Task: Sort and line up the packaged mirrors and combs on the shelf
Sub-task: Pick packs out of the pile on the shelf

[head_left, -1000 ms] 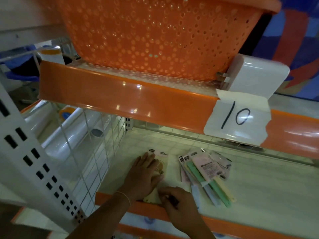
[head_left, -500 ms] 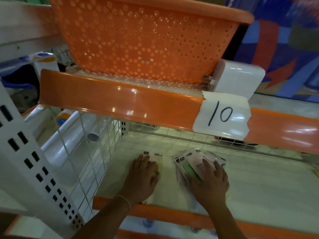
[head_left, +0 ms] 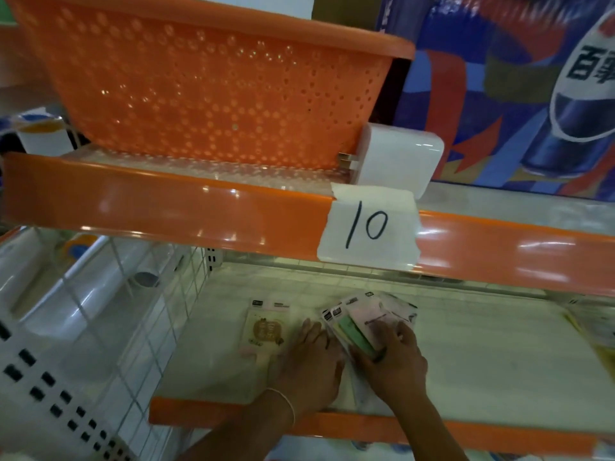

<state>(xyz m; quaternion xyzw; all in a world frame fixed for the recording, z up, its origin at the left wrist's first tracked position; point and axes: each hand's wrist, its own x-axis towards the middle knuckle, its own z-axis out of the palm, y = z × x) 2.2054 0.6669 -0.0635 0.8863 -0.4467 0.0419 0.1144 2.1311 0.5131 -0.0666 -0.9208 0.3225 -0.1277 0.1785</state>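
A packaged mirror (head_left: 266, 331) with an orange round picture lies flat on the lower shelf (head_left: 499, 361), near the wire divider. To its right lies a fanned pile of packaged combs (head_left: 362, 322), pink and green ones on top. My left hand (head_left: 312, 364) rests flat on the shelf between the mirror and the combs, touching the pile's left edge. My right hand (head_left: 394, 357) lies on the lower part of the comb pile, fingers curled over the packs.
An orange perforated basket (head_left: 213, 88) sits on the upper shelf, whose orange lip carries a paper label "10" (head_left: 367, 227). A white wire divider (head_left: 133, 327) bounds the shelf at left. More packaged goods (head_left: 599, 334) lie at the far right.
My left hand slid right off the mirror package to the combs' edge, uncovering the mirror. My right hand moved from the shelf front onto the comb pile and stays there.
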